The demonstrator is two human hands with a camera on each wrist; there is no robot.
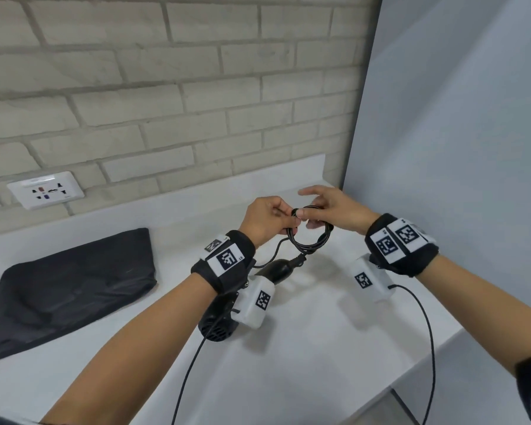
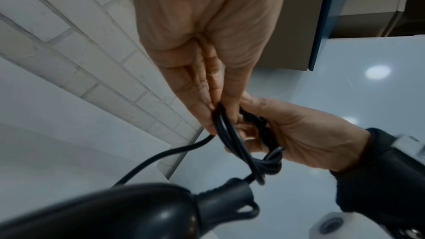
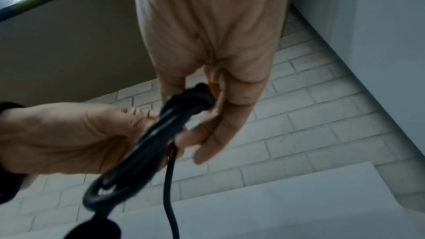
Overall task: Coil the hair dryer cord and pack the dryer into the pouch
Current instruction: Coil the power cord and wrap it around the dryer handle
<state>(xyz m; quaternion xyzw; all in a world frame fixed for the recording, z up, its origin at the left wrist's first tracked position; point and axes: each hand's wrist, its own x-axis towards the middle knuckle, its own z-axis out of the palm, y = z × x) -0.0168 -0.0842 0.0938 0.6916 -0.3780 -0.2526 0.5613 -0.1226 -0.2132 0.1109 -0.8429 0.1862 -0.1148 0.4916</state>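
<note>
A black hair dryer (image 1: 219,325) lies on the white counter (image 1: 319,363), partly hidden under my left wrist; its handle end (image 2: 138,212) shows close in the left wrist view. Its black cord is wound into a small coil (image 1: 311,245) held above the counter behind the dryer. My left hand (image 1: 290,222) pinches the coil's left side (image 2: 241,148). Over the coil's top (image 3: 165,130) my right hand (image 1: 307,211) pinches with thumb and fingers. A short run of cord leads from the coil to the handle. The black pouch (image 1: 74,289) lies flat at the left.
A brick wall with a white socket plate (image 1: 45,190) backs the counter. A grey panel (image 1: 442,148) closes off the right side. The counter's edge runs diagonally at the lower right. Thin black cables (image 1: 431,348) hang from both wrist cameras.
</note>
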